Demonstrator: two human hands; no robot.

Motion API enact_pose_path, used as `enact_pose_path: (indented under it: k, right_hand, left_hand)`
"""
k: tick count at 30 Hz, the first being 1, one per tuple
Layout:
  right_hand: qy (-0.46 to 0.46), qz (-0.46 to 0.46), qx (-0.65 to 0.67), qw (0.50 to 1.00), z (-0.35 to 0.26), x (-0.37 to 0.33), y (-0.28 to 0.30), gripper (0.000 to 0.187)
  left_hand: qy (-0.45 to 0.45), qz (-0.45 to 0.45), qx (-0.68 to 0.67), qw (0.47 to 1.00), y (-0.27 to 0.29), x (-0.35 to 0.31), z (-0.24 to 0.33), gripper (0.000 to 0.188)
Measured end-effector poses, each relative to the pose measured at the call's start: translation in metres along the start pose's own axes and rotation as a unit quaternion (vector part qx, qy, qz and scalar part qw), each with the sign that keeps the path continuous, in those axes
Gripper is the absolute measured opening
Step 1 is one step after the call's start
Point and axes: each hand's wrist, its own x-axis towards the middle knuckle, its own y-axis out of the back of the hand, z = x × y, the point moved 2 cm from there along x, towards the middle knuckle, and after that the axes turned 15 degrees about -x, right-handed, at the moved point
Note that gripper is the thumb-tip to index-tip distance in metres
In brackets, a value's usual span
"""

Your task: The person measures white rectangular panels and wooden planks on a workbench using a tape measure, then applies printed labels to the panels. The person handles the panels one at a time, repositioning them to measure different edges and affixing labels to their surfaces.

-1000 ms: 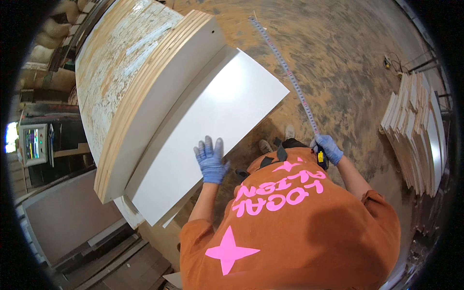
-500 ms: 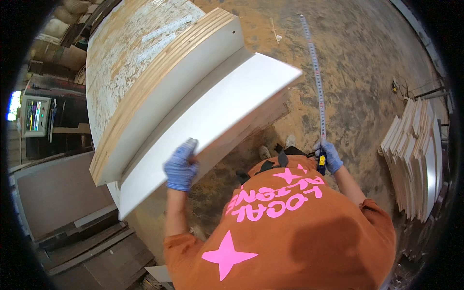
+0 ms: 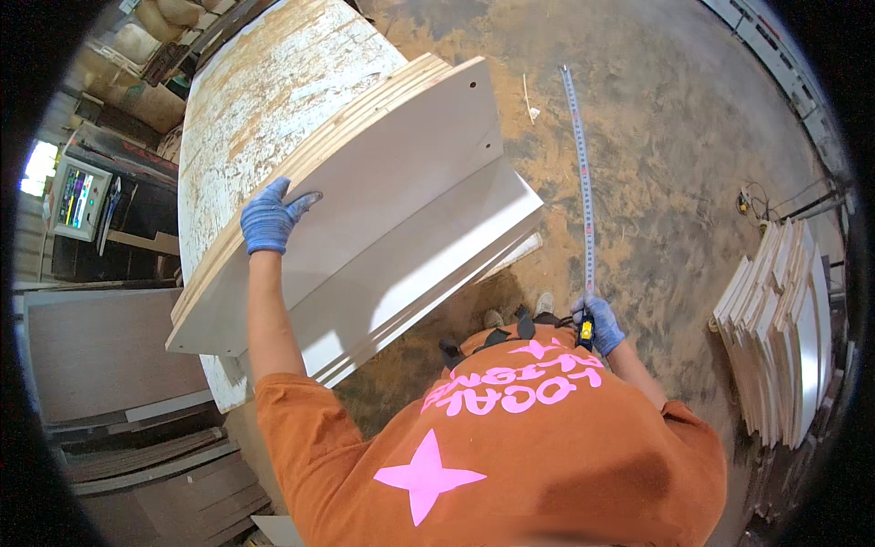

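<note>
My left hand (image 3: 272, 219), in a blue glove, is at the top edge of a large white panel (image 3: 392, 173). Its fingers hook over the edge while the thumb lies on the white face. The panel leans at the front of a row of boards with pale wooden edges (image 3: 319, 137), and small dark holes show near its right end. At my waist, my right hand (image 3: 603, 328), also gloved, closes around a tape measure (image 3: 587, 330) with a dark and yellow case. Its long blade (image 3: 583, 182) extends away from me over the floor.
Below the upright panel lie more white boards (image 3: 437, 251), stacked on a worn, paint-flaked table (image 3: 264, 118). On the right leans a stack of panels (image 3: 775, 328). A screen unit (image 3: 80, 199) stands at left, above large sheets (image 3: 109, 356). The floor (image 3: 665, 182) is dusty.
My left hand has moved from the lower white board up to the top edge of the upright panel. That panel's face shows more fully. My right hand keeps the tape measure extended.
</note>
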Motion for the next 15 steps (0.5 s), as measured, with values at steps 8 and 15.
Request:
enact_pose_path:
  k: [8, 15]
  right_hand:
    - [-0.010, -0.036, -0.048, 0.998, 0.017, 0.013, 0.002, 0.040]
    - [0.009, -0.036, -0.089, 0.995, 0.013, 0.021, -0.005, 0.040]
  left_hand:
    - [-0.020, 0.078, -0.057, 0.995, -0.013, 0.010, -0.018, 0.072]
    - [-0.010, 0.068, -0.048, 0.997, -0.013, 0.011, -0.017, 0.076]
